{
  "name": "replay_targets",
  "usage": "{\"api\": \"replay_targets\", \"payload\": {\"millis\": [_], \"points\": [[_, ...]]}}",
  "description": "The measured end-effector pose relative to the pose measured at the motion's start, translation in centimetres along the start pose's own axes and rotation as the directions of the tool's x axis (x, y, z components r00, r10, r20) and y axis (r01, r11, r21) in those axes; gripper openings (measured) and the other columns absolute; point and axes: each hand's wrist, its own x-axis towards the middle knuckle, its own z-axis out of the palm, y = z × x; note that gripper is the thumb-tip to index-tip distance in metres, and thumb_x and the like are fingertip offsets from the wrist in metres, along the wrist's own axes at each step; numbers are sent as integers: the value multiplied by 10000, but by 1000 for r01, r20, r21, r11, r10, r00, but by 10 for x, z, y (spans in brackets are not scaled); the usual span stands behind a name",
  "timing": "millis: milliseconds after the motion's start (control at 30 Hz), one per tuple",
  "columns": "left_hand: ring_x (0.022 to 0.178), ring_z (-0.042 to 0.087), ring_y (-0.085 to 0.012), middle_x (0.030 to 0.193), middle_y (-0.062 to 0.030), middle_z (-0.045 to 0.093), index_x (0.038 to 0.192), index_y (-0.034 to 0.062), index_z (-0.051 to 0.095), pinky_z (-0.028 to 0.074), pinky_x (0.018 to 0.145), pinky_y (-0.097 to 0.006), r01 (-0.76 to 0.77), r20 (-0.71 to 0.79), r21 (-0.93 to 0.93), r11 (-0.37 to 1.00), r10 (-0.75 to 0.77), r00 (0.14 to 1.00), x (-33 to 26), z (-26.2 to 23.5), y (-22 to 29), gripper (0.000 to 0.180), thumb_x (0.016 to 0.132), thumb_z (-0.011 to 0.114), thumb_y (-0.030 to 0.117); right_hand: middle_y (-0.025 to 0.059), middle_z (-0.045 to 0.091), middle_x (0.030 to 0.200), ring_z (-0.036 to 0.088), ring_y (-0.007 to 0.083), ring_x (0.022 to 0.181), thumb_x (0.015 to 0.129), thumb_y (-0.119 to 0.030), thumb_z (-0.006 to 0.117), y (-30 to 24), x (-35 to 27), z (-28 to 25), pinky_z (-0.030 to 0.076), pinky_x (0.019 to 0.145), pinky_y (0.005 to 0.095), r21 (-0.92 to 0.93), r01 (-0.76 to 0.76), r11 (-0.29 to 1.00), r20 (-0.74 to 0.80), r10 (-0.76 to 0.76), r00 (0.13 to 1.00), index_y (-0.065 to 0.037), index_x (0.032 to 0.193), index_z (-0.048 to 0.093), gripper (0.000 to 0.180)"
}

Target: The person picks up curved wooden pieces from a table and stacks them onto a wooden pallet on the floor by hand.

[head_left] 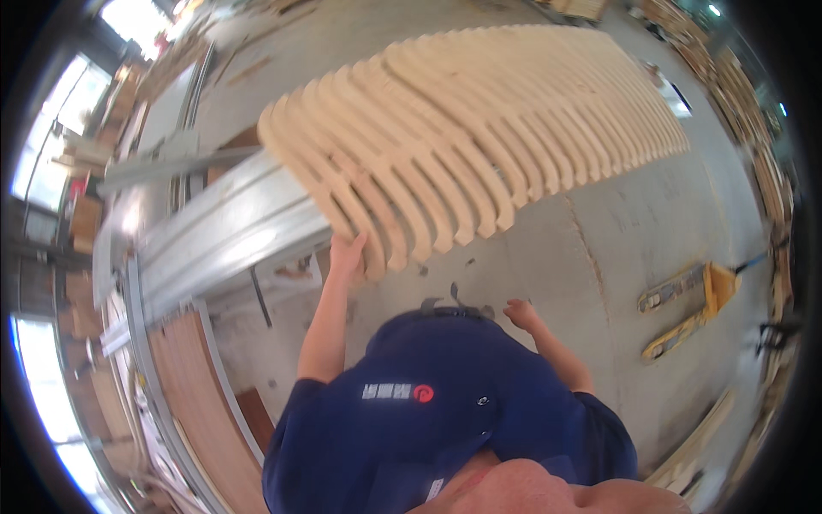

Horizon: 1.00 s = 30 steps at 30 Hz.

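Reaching up, left hand [347, 254] fingers grip a curved wooden slat [364, 231]; right hand [520, 313] hangs loosely open, empty.

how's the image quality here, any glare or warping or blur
Head view: strong fisheye warping, so the metal rail and the row of curved wooden slats bow toward the black rim; windows at the left edge are blown out white, with glare on the rail; the left hand at the slats and the right hand look slightly soft.
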Motion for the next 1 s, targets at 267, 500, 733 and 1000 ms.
{"api": "replay_targets", "payload": {"millis": [267, 500, 733, 1000], "points": [[1066, 658, -234, 1170, -175, 668, 1252, -36, 529, 515, 946, -362, 172, 87, -396, 902, -150, 985, 23, -1, -6, 556, 833, 793, 217, 146, 723, 1111, 680, 207, 1044, 936, -242, 617, -145, 20, -205, 518, 913, 344, 652, -159, 742, -47, 249, 967, -7, 1312, 592, 444], [800, 667, -209, 957, -95, 681, 1171, 5, 618, 546, 634, -379, 328, 31, -491, 807, -360, 932, 3, -24, 16, 404, 883, 747, 256, 215, 659, 1140, 614, 376, 1076, 892, -249, 600, -257, 121, -311, 481, 941, 438, 421, 242, 874, -398, -62, 915, -20, 1244, 600, 420], [635, 595, -172, 804, -46, 608, 1070, 45, 586, 489, 547, -344, 373, 14, -362, 855, -395, 919, -15, -75, 20, 296, 873, 741, 201, 229, 553, 1300, 489, 378, 1270, 852, -280, 664, -307, 211, -367, 391, 1085, 443, 249, 272, 929, -341, -179, 923, 46, 1307, 511, 579], [812, 667, -234, 918, -134, 689, 1152, -31, 609, 525, 742, -368, 340, -146, 62, 939, -328, 933, 2, -107, -29, 439, 809, 752, 202, 194, 500, 1339, 305, 377, 1408, 792, -338, 735, -309, 249, -352, 209, 1191, 485, -27, 370, 928, -526, -329, 785, 4, 1323, 494, 676]]}}
